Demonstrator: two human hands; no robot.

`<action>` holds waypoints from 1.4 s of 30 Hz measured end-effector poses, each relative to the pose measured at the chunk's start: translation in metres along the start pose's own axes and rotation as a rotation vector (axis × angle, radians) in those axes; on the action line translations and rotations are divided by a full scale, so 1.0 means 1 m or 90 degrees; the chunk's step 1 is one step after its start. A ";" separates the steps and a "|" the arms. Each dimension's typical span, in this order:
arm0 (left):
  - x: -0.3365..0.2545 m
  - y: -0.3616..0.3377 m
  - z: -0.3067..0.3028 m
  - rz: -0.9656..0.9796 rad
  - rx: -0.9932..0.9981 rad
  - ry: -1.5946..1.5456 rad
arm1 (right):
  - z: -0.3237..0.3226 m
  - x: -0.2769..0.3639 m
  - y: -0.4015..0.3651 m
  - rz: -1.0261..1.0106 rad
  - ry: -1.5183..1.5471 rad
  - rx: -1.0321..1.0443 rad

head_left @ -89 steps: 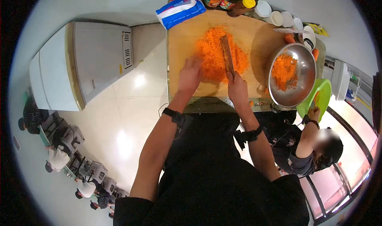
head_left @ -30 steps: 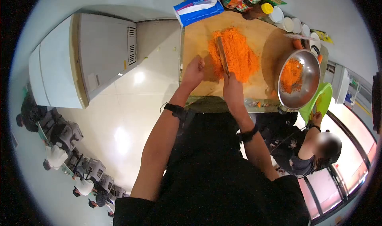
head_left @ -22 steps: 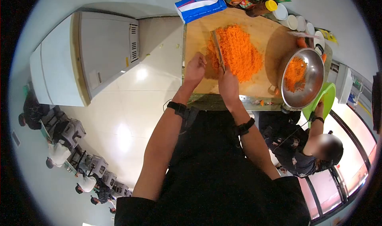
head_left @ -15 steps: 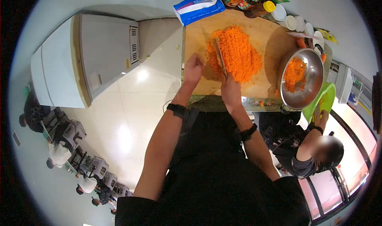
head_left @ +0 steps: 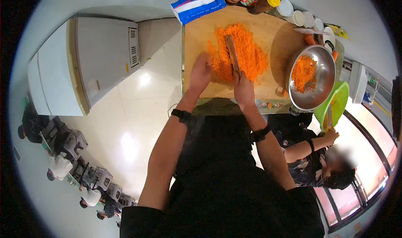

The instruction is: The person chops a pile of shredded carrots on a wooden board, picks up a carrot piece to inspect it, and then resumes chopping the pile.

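Wooden tabletop [head_left: 197, 41] carries the work: a broad heap of shredded carrot [head_left: 251, 55] lies spread over its middle, and a steel bowl [head_left: 322, 89] with more orange shreds inside sits at its right end, well apart from the hands. Beyond the bowl a co-worker's hand [head_left: 331, 135] reaches up to a green bowl [head_left: 342, 96].

The step in hand looks like fine chopping or gathering of the heap. The knife [head_left: 232, 60] stands in the carrot with its blade running away from the person and its edge down among the shreds.

The right hand [head_left: 244, 91] is closed round the knife's handle at the near side of the heap, wrist straight and forearm in line with the blade. The left hand [head_left: 200, 72] rests on the wood at the heap's left edge. Its fingers are loosely bent and touch the shreds just beside the blade, and it seems to hold nothing.

By my judgement, any further stroke calls for those left fingers to stay tucked clear of the edge, and for the blade to be kept low so the loose shreds stay on the wood.
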State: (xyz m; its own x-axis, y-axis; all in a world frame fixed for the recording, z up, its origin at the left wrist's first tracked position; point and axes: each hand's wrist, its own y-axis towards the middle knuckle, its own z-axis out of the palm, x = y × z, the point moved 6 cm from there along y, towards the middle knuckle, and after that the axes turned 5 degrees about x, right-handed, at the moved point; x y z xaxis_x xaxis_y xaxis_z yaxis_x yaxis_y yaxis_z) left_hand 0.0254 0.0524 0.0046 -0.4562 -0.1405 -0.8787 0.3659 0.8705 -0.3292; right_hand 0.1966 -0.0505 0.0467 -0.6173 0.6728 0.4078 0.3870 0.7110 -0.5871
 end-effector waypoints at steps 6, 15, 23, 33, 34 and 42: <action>-0.018 -0.007 0.008 -0.027 0.063 0.096 | -0.019 -0.007 -0.026 0.044 -0.060 0.037; -0.032 -0.011 0.027 0.078 0.121 0.078 | -0.035 -0.009 -0.026 0.017 -0.034 0.008; -0.042 -0.019 0.011 0.096 0.029 0.326 | -0.026 -0.023 0.002 0.022 -0.013 -0.033; -0.039 -0.009 0.013 0.124 0.091 0.281 | -0.014 0.002 0.007 -0.007 0.057 -0.019; -0.036 -0.012 0.017 0.134 0.089 0.293 | -0.016 0.000 0.001 -0.004 0.053 -0.017; -0.042 -0.012 0.012 0.138 0.051 0.319 | -0.006 -0.006 -0.010 0.010 0.071 0.003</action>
State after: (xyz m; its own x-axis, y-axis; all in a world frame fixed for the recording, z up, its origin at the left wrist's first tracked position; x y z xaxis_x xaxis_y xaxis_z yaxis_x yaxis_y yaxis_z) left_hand 0.0500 0.0416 0.0410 -0.6869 0.2972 -0.6632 0.5465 0.8128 -0.2019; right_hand 0.2003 -0.0602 0.0543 -0.5312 0.7029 0.4731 0.3933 0.6991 -0.5971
